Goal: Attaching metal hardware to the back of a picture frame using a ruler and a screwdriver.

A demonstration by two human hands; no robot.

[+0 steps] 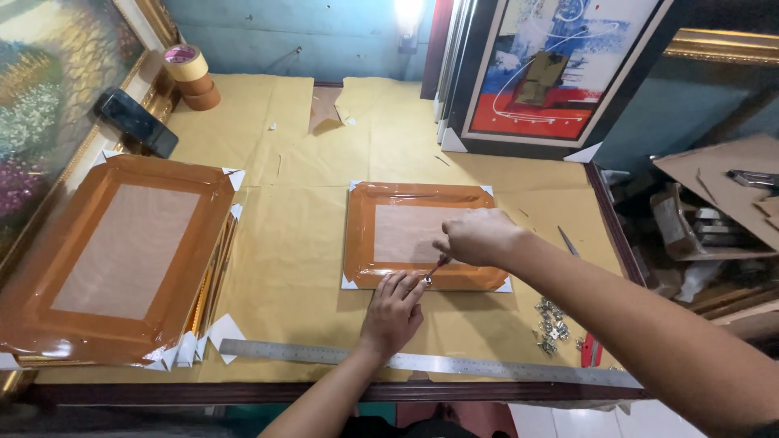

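Note:
A small picture frame [422, 231] lies face down on the table, its back sealed with brown tape and its corners capped in white. My left hand [393, 311] rests flat at the frame's near edge, fingertips pinching a small metal hanger [427, 280] against it. My right hand [477, 235] hovers over the frame and grips a thin red-handled screwdriver [436, 265] whose tip points down at that hanger.
A stack of larger taped frames [114, 255] lies at the left. A steel ruler [422, 363] runs along the near table edge. A pile of metal hangers [552, 320], tape rolls [191, 77], a black phone [135, 122], and paintings [560, 69] leaning at the back surround the paper-covered table [300, 268].

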